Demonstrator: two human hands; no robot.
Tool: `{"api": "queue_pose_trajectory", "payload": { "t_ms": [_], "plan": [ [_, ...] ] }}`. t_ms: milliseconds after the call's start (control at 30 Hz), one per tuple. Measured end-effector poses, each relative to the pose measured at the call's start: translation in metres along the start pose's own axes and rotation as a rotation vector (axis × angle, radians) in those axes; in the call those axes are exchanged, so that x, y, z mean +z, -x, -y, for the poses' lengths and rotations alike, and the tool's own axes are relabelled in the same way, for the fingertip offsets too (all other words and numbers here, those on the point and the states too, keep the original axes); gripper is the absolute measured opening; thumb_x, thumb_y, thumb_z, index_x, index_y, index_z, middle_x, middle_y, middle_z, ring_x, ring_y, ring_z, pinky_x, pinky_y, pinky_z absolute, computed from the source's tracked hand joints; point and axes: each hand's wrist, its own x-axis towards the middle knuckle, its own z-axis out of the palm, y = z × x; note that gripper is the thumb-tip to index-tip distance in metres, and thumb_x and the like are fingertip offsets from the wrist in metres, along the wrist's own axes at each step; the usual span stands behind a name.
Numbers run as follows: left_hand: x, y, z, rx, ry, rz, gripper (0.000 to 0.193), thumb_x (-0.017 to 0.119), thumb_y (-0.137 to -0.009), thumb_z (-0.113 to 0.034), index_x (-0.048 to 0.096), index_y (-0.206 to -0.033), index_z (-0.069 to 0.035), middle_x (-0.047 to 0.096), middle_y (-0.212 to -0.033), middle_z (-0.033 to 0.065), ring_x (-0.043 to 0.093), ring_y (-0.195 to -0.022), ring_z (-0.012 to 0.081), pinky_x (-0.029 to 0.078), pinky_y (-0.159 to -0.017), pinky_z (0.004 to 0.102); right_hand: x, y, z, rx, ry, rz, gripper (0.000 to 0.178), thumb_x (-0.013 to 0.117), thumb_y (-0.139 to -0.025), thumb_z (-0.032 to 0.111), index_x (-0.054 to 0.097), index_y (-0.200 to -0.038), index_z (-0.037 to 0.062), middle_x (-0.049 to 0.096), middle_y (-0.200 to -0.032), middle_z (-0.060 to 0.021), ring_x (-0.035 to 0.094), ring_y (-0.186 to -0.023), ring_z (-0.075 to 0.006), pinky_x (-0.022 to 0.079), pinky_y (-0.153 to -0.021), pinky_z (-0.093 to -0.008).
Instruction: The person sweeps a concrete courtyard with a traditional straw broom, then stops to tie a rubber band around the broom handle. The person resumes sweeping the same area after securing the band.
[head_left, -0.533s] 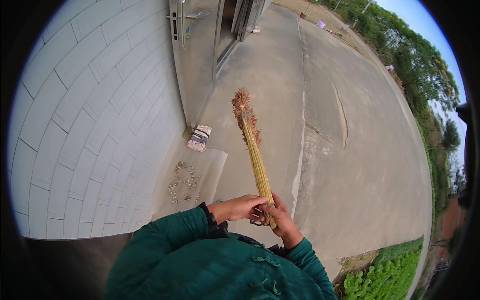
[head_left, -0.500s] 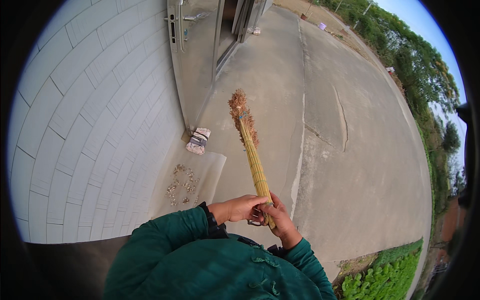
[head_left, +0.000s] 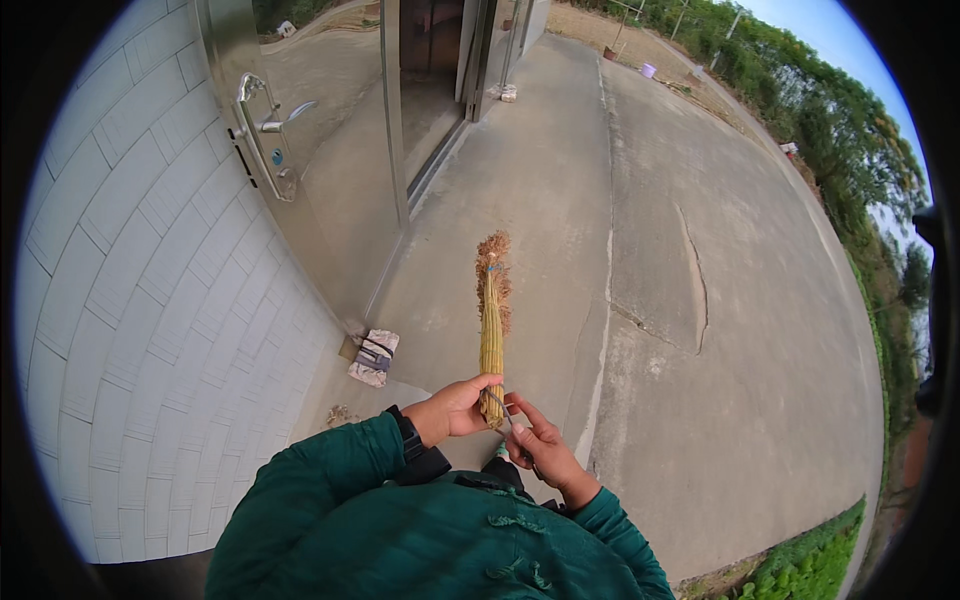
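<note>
A straw hand broom (head_left: pixel 491 345) points away from me, its reddish-brown, bushy head at the far end and its bundled yellow stalks toward me. My left hand (head_left: pixel 453 408) is closed round the near end of the handle, coming from its left side. On the right, my right hand (head_left: pixel 545 448) is closed on a thin dark curved piece (head_left: pixel 497 400) that crosses the handle's end. Whether this piece is a cord, a strap or a tool cannot be made out. Both forearms are in green sleeves.
A metal door (head_left: pixel 335 170) with a lever handle stands open at the left, beside the white tiled wall (head_left: pixel 130 330). A strapped, wrapped block (head_left: pixel 374 358) lies at the door's foot. Cracked concrete (head_left: pixel 760 400) spreads rightward to green plants (head_left: pixel 810 560).
My right hand has come off the broom handle to its right side, now with the thin dark piece. The broom has swung more upright in view. My view has shifted, showing more door.
</note>
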Motion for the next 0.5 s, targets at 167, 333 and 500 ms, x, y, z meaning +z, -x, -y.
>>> {"api": "queue_pose_trajectory", "payload": {
  "t_ms": [167,333,500],
  "plan": [
    [0.012,-0.059,-0.069,0.073,0.206,-0.075,0.025,0.058,-0.093,-0.028,0.051,-0.102,-0.006,0.062,-0.093,0.012,0.062,-0.089,0.0278,0.052,-0.077,0.0449,-0.095,-0.043,0.042,0.01,0.293,0.012,0.026,0.058,-0.095,0.014,0.064,-0.118,0.0027,0.055,-0.072,0.0037,0.049,-0.064,-0.0047,0.043,-0.059,-0.0208],
    [0.006,-0.106,-0.104,0.133,0.371,-0.176,0.028,0.055,-0.094,-0.03,0.054,-0.097,-0.003,0.058,-0.085,0.0091,0.056,-0.07,0.0173,0.049,-0.062,0.0304,-0.174,-0.085,0.071,0.045,0.472,0.027,0.028,0.058,-0.094,0.015,0.063,-0.119,0.0033,0.061,-0.075,-0.001,0.053,-0.064,-0.0062,0.046,-0.059,-0.0231],
    [-0.018,-0.131,-0.145,0.189,0.462,-0.341,0.022,0.055,-0.093,-0.026,0.05,-0.094,-0.005,0.055,-0.081,0.0088,0.051,-0.063,0.0154,0.047,-0.053,0.0284,-0.236,-0.124,0.065,0.195,0.452,-0.045,0.031,0.059,-0.092,0.018,0.061,-0.119,0.0033,0.063,-0.076,-0.0035,0.056,-0.064,-0.0087,0.047,-0.058,-0.0246]
  ]
}}
